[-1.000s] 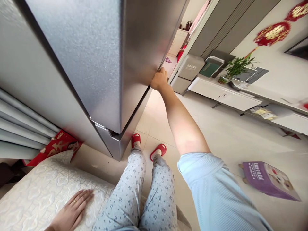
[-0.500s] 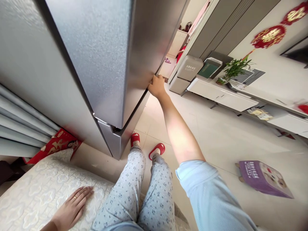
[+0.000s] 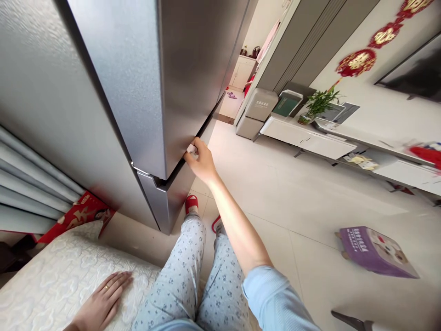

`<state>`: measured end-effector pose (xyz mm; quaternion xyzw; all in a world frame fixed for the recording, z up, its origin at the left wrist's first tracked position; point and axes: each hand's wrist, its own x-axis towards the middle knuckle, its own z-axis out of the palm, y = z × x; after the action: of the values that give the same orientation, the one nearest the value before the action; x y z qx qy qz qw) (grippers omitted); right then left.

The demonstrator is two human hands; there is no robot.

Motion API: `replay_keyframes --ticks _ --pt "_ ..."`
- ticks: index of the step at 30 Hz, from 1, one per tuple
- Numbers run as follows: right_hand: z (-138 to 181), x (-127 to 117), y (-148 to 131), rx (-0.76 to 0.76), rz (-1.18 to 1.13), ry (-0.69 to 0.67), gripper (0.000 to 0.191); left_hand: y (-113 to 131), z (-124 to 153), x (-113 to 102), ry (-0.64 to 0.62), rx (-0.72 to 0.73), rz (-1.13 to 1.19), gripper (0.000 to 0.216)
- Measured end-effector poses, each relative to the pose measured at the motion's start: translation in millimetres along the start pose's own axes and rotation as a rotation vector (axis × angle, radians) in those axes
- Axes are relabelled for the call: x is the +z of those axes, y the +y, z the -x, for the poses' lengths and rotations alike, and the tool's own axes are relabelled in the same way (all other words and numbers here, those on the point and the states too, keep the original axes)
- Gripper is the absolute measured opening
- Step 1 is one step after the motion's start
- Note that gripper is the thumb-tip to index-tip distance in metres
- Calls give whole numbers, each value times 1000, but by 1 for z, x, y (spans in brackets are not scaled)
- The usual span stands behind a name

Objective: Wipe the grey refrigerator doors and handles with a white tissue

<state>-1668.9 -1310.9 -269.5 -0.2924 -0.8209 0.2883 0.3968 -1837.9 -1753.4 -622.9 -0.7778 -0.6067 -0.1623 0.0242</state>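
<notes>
A tall grey refrigerator [image 3: 144,82] stands close in front of me, its upper door above a lower drawer [image 3: 172,193]. My right hand [image 3: 200,158] reaches forward and its fingers curl under the bottom edge of the upper door, near the gap above the drawer. My left hand [image 3: 103,301] lies flat with fingers spread on a white quilted cushion [image 3: 51,285] at the lower left, a ring on one finger. My legs in patterned trousers and red slippers [image 3: 191,202] are below.
A purple box [image 3: 375,252] lies on the tiled floor at the right. A low white cabinet [image 3: 310,140] with a potted plant [image 3: 319,103] and grey bins [image 3: 260,108] runs along the right wall. Grey curtains [image 3: 20,184] and a red box [image 3: 77,214] are at the left.
My right hand has slid along the bottom edge of the upper door, from its far corner toward me. The left hand stayed flat on the cushion.
</notes>
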Motion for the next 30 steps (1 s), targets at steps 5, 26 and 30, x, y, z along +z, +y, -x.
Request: replay_keyframes --ticks 5,26,30 --pt "21 10 -3 -9 -349 160 16 2 0 0 -10 15 8 67" --pt "-110 -24 84 7 660 21 26 -12 -1 -2 -6 163 14 60" --pt "-107 -24 82 -44 633 -1 28 -14 -2 -3 3 168 46 62"
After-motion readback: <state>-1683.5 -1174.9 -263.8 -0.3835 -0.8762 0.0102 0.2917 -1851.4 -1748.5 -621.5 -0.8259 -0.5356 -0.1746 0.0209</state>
